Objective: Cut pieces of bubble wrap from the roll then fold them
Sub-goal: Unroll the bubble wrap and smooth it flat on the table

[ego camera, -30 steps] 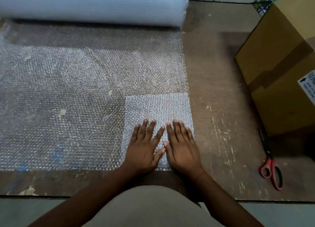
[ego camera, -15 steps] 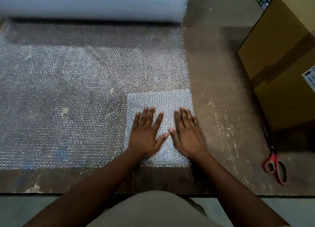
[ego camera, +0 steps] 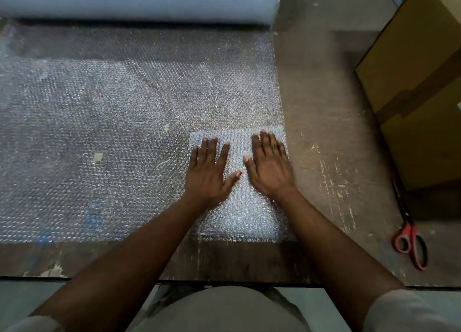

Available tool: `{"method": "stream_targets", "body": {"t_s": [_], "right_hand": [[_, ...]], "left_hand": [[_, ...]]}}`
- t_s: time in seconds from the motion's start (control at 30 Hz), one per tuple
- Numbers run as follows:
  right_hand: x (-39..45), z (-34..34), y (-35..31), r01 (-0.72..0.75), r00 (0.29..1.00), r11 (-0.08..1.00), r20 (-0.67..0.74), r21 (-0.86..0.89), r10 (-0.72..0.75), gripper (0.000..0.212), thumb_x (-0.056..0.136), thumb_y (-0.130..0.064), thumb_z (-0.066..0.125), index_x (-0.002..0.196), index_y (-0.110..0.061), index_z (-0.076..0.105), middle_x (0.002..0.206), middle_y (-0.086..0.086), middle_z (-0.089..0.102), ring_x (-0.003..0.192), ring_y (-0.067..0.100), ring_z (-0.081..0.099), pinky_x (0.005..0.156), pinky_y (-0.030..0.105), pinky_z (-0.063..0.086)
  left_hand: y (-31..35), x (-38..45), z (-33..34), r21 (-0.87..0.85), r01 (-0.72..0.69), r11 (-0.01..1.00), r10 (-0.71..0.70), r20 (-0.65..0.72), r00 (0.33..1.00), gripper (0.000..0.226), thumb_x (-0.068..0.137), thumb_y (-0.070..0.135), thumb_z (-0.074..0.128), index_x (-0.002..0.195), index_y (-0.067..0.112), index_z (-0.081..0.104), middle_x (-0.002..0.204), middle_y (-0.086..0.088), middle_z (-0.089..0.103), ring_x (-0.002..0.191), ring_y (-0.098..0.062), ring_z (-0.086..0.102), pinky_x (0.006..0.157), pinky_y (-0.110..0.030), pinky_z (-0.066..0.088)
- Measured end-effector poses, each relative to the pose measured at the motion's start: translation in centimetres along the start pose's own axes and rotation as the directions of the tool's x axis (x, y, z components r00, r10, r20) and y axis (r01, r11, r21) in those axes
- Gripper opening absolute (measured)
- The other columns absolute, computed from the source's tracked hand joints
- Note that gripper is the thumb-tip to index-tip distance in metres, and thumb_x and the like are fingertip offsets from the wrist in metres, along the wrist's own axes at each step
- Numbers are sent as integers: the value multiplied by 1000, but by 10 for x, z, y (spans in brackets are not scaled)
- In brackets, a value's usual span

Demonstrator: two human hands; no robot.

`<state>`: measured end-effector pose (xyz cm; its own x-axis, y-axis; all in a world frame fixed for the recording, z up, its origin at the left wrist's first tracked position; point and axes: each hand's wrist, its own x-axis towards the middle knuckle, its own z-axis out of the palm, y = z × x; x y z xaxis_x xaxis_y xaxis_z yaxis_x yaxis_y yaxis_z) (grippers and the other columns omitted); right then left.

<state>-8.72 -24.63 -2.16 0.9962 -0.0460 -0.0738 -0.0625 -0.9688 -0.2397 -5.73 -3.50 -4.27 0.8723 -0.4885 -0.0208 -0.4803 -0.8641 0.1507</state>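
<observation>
A folded piece of bubble wrap (ego camera: 245, 217) lies as a whitish rectangle on the near right corner of the unrolled sheet (ego camera: 112, 137). My left hand (ego camera: 208, 174) and my right hand (ego camera: 270, 167) both press flat on its far half, palms down, fingers spread, holding nothing. The big bubble wrap roll (ego camera: 137, 1) lies across the far edge of the table. Red-handled scissors (ego camera: 409, 234) rest on the table at the right, well apart from both hands.
A large cardboard box (ego camera: 414, 82) stands at the right, just beyond the scissors. The worn wooden table (ego camera: 321, 132) shows bare between the sheet and the box. Its near edge runs just in front of my body.
Both hands have slid away from me across the folded piece, from its near half to its far half, and have moved slightly apart.
</observation>
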Motion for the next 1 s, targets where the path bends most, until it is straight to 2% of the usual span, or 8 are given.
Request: {"method": "stream_targets", "body": {"t_s": [0.17, 0.33, 0.53, 0.67, 0.77, 0.87, 1.0], "right_hand": [[-3, -7, -13, -15, 1000, 1000, -5, 0, 15, 76, 110, -54, 16, 170, -10, 5, 177, 20, 0, 164, 33, -5, 133, 46, -3], [-11, -3, -57, 119, 992, 992, -42, 38, -117, 72, 109, -46, 23, 170, -9, 12, 177, 18, 7, 165, 31, 0, 133, 47, 1], [-16, 19, -65, 126, 992, 991, 28, -52, -124, 75, 110, -54, 18, 170, -12, 7, 178, 15, 4, 165, 30, -2, 133, 50, 1], [-18, 13, -78, 114, 993, 993, -7, -24, -115, 77, 110, -55, 18, 169, -7, 13, 177, 18, 6, 165, 32, -2, 133, 50, -1], [-22, 16, -112, 168, 985, 986, -47, 11, -168, 75, 111, -54, 22, 169, -6, 15, 177, 13, 8, 165, 28, -2, 133, 47, 2], [-28, 32, -139, 174, 985, 985, -18, -13, -174, 77, 110, -57, 21, 170, -9, 16, 177, 11, 11, 165, 26, 3, 132, 51, 8], [-32, 40, -139, 135, 991, 987, 30, -90, -132, 78, 111, -62, 21, 171, -14, 9, 178, 8, 7, 165, 24, -2, 132, 51, 5]], "left_hand": [[1, -3, -13, -12, 17, 1000, -17, 7, 1000, 85, 105, 75, 10, 172, 25, -6, 178, -15, -8, 165, -32, -15, 133, -56, -3], [-20, -20, -19, 7, -3, 1000, 3, -31, 1000, 78, 107, 62, 13, 173, 21, -1, 178, -17, 0, 165, -35, -9, 133, -56, 2], [-37, -42, -8, -30, -1, 1000, 1, -17, 1000, 78, 108, 62, 16, 173, 19, 5, 179, -14, -4, 166, -32, -11, 132, -59, 7], [-51, -52, -21, -39, 20, 999, -24, -91, 996, 78, 109, 61, 24, 173, 18, 7, 179, -16, 3, 166, -31, -5, 133, -58, 9], [-81, -72, -32, -16, 54, 998, -55, -126, 990, 80, 109, 62, 23, 173, 16, 7, 179, -18, 5, 166, -34, -3, 133, -58, 7], [-116, -89, -32, 26, 71, 997, -69, -78, 995, 86, 106, 69, 18, 172, 16, 6, 178, -19, 2, 166, -37, -5, 133, -60, 6], [-136, -101, -26, -17, 100, 995, -100, -9, 995, 90, 104, 75, 17, 173, 18, 10, 179, -17, 1, 165, -36, -10, 133, -59, 4]]}}
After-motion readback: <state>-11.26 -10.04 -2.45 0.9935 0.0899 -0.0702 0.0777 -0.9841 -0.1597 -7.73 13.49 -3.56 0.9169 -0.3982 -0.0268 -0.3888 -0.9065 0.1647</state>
